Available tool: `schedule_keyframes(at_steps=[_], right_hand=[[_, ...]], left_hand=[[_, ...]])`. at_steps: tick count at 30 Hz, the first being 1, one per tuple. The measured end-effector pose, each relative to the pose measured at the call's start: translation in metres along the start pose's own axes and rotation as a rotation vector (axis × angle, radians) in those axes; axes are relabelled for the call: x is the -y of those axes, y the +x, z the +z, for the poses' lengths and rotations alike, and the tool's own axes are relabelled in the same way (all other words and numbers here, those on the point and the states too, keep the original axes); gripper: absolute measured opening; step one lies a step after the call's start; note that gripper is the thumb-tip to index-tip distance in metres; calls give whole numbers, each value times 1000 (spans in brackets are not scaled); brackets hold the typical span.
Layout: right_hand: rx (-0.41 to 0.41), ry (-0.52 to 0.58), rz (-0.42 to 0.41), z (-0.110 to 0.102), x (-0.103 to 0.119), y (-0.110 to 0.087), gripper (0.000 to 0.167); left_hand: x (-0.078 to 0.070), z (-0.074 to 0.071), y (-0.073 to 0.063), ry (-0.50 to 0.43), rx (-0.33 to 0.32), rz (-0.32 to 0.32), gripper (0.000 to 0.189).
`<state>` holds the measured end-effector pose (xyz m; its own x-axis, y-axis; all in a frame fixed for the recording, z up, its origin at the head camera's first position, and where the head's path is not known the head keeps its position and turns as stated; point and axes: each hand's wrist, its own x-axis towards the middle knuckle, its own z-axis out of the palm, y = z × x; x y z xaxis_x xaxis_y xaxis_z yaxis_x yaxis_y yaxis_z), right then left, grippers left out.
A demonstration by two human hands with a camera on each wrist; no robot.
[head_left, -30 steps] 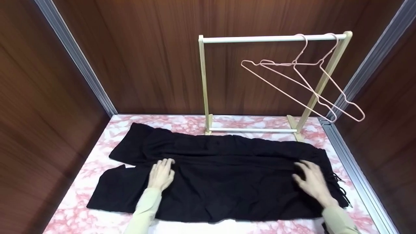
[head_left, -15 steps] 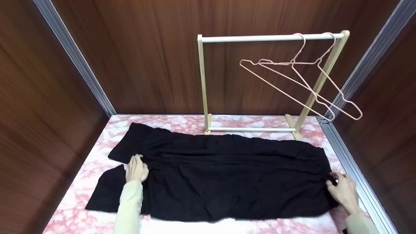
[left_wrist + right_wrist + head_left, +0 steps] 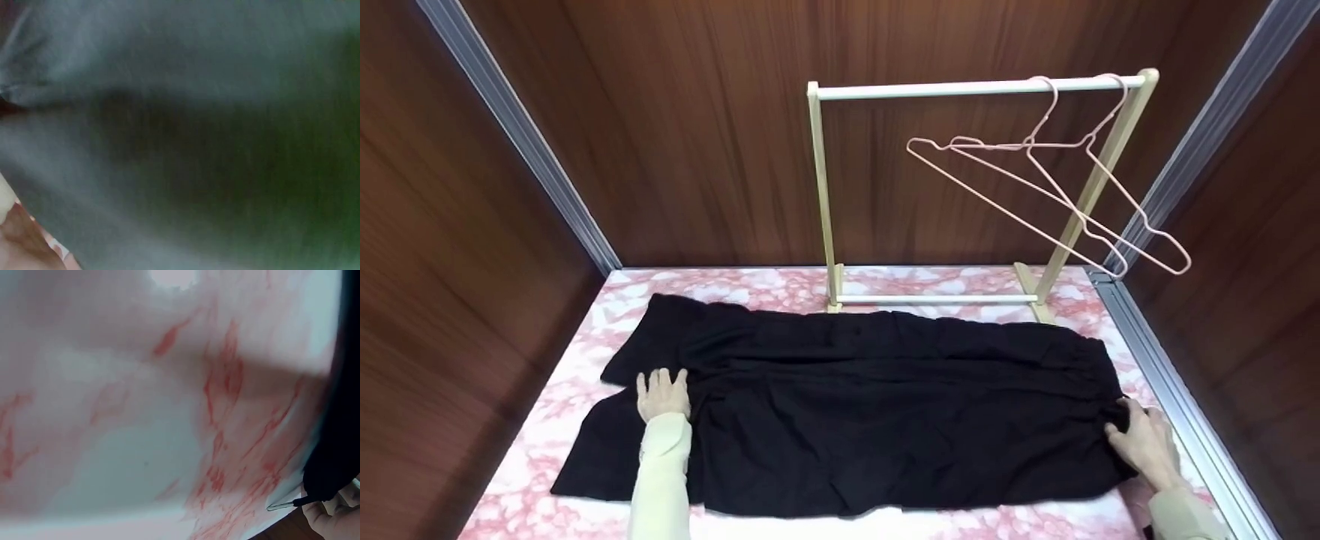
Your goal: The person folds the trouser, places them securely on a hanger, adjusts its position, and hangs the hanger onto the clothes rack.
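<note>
A pair of black trousers (image 3: 900,427) lies spread sideways across the table, legs to the left and gathered waistband to the right. My left hand (image 3: 664,396) rests on the legs near where they part, fingers straight and spread. Dark cloth (image 3: 185,169) fills most of the left wrist view. At the waistband's outer edge my right hand (image 3: 1146,444) grips the cloth with curled fingers. The right wrist view shows fingers of that hand (image 3: 332,517) around bunched black cloth, with a drawstring tip (image 3: 281,506) sticking out beside them.
Behind the trousers stands a small rack (image 3: 922,91) with a white rail and pale wooden posts. Two pink hangers (image 3: 1039,142) hang at its right end. Wood-grain panels (image 3: 720,150) enclose the pink marbled table (image 3: 562,420) at the back and sides.
My left hand has moved left along the trousers and its fingers have spread. My right hand has gone right to the waistband and taken hold of it. The gap between the legs has narrowed.
</note>
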<state>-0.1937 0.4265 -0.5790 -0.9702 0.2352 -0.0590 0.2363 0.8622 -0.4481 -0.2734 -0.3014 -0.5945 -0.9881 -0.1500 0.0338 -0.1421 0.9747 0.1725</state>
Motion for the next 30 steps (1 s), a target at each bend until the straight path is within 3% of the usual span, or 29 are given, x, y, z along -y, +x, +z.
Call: schedule_keyframes(at_steps=[2, 5, 10, 14, 18, 25, 27, 30], right_hand=[[-2, -11, 8, -1, -1, 0, 59], [-11, -26, 7, -1, -2, 0, 58], [-1, -33, 6, 0, -5, 1, 59], [13, -36, 11, -1, -5, 0, 60], [35, -31, 20, -1, -5, 0, 61], [51, -41, 27, -1, -3, 1, 62], [50, -41, 26, 0, -3, 1, 62], [55, -39, 28, 0, -3, 0, 62]], left_hand=[[0, -1, -1, 32, 0, -2, 40], [1, -2, -1, 43, 58, -19, 46], [4, -4, 2, -39, 104, -34, 49], [6, -5, 2, -155, 100, -131, 47], [5, -7, 1, -204, 108, -248, 55], [3, -11, -1, -100, 298, -310, 64], [1, -11, -3, -83, 271, -298, 64], [-6, -5, -1, -76, 53, -200, 61]])
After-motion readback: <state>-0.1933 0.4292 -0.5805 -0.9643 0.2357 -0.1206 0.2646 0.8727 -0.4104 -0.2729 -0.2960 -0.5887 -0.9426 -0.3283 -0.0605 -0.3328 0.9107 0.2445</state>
